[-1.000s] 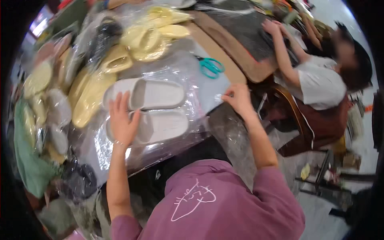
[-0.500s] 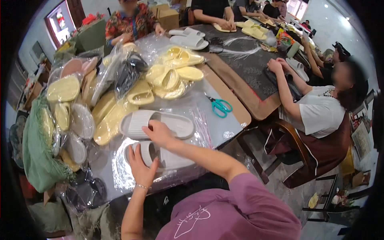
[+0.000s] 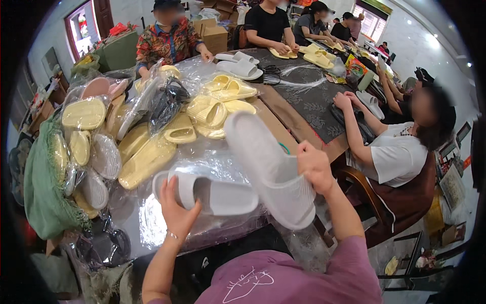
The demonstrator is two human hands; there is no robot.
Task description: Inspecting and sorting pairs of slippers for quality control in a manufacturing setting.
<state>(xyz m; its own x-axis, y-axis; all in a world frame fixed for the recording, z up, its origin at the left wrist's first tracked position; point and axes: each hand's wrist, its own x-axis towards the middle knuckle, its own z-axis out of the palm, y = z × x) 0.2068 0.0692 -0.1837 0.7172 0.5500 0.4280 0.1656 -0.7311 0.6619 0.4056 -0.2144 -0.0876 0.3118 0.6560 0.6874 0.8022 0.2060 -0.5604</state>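
Note:
A pale grey slide slipper [image 3: 255,147] is lifted off the table and tilted, its strap side gripped by my right hand [image 3: 316,167]. A matching grey slipper [image 3: 230,197] lies sole down on clear plastic in front of me. Around the strap of that one, my left hand [image 3: 177,202] is curled, fingers on the far side and thumb on the near side. Behind the raised slipper, only a bit of a teal scissor handle [image 3: 285,148] shows.
Bagged yellow slippers [image 3: 147,162] and grey ones heap up at the left, beside a green cloth [image 3: 53,187]. A co-worker in white [image 3: 400,152] sits at the right by a wooden chair [image 3: 362,185]. Others work across the dark table [image 3: 309,104].
My right hand has picked up the farther grey slipper and swung it right, turning it. My left hand stays on the nearer slipper, which has shifted slightly. The scissors are now mostly covered.

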